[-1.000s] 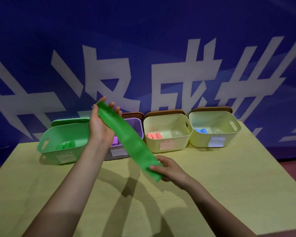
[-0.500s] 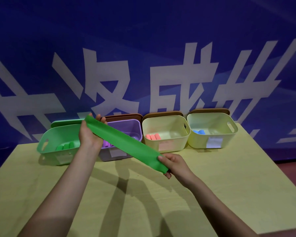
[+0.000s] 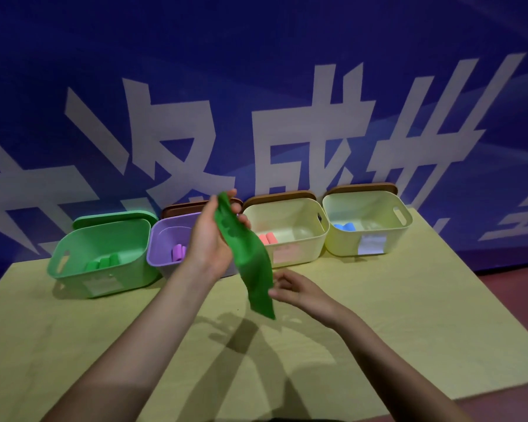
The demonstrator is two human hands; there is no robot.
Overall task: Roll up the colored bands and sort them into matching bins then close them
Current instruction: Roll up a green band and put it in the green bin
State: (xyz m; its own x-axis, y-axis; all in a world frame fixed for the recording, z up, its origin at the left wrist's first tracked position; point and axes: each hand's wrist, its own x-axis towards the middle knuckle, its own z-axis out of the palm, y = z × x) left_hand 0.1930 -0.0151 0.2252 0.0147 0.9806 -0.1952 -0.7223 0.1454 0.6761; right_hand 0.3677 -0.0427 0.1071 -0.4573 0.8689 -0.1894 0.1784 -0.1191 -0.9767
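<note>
so the green band [image 3: 247,257] is hanging loose in the air above the worktop [image 3: 409,315], not rolled at all yet. The left hand [image 3: 212,239] has its fingers [image 3: 243,219] pinched closed on the top end, and the strip dangles down in front of the purple bin [image 3: 165,239]. The right hand [image 3: 299,289] sits just beside the bottom end with fingers spread, not gripping anything as far as I can tell

progress wise: the green bin [image 3: 104,254] on the far left already has a few green rolls in it, purple bin has purple rolls, the cream bin [image 3: 287,229] next along has pink ones, and the last cream bin [image 3: 368,226] has blue. No other loose bands visible on the worktop, so this looks like maybe the last one

still left I'd say: roll this band, drop it in the green bin, then close all four. The lids [image 3: 278,197] are propped behind the bins, none on yet
</note>
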